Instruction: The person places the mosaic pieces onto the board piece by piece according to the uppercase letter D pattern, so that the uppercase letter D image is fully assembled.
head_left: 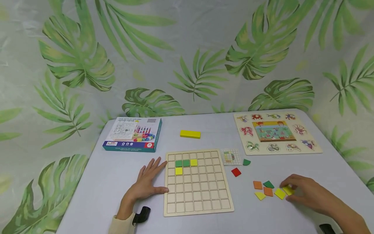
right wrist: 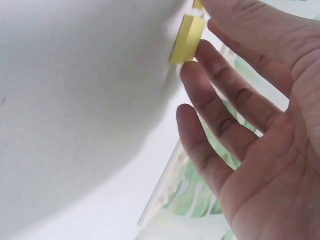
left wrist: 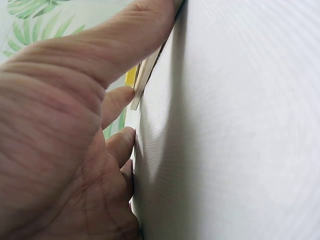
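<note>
Now the left hand [head_left: 150, 180] splays against the board [head_left: 199, 186], right hand [head_left: 309, 192] pinching a yellow tile [head_left: 288, 190].

A toy box [head_left: 132, 135] lies left of a sea-creature puzzle [head_left: 282, 146].

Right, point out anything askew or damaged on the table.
Nothing looks spilled or damaged. Mildly untidy: the loose pieces lie scattered at different angles right of the grid board, while its four placed tiles sit squarely.

Partly filled grid board [head_left: 201, 194], partly hidden yellow tile [head_left: 288, 189] rightward
</note>
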`<control>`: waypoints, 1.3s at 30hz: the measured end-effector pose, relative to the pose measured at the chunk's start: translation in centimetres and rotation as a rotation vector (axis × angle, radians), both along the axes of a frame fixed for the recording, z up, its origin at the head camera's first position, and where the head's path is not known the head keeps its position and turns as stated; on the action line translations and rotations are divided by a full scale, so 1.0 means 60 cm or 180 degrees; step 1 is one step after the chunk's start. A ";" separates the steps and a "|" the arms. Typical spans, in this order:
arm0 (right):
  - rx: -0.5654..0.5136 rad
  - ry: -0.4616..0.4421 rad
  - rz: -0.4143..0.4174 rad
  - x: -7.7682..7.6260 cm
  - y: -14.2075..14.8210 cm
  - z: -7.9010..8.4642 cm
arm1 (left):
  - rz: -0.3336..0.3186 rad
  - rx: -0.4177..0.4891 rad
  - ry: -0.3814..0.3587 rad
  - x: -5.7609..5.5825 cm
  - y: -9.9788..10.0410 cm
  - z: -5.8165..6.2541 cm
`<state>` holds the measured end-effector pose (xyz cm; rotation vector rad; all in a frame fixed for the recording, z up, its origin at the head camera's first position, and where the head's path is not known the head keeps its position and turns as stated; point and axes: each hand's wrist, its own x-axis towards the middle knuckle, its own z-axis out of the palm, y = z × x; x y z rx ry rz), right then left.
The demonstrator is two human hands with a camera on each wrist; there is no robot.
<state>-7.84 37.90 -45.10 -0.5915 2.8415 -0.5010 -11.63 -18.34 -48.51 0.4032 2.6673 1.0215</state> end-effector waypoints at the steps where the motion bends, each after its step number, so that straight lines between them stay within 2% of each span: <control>1: 0.0026 -0.0020 -0.0036 0.000 0.002 0.001 | 0.0001 0.0006 0.0004 0.000 0.000 0.001; 6: 0.0138 -0.0078 -0.0182 -0.003 0.007 0.000 | 0.0005 0.0006 0.0028 0.000 0.000 0.002; 14: 0.0063 0.0050 -0.0086 -0.008 0.009 -0.010 | 0.0025 -0.0013 0.0061 0.000 -0.001 0.003; 20: 0.0236 -0.0106 -0.0176 -0.021 -0.001 -0.003 | 0.0011 -0.0006 0.0069 0.000 -0.002 0.004; 27: 0.0280 -0.0118 -0.0193 -0.040 -0.036 0.012 | 0.0005 0.0006 0.0081 0.000 -0.003 0.003; 39: 0.0247 0.0031 -0.0004 -0.068 -0.118 0.024 | 0.0035 -0.0045 0.0053 0.001 -0.001 -0.004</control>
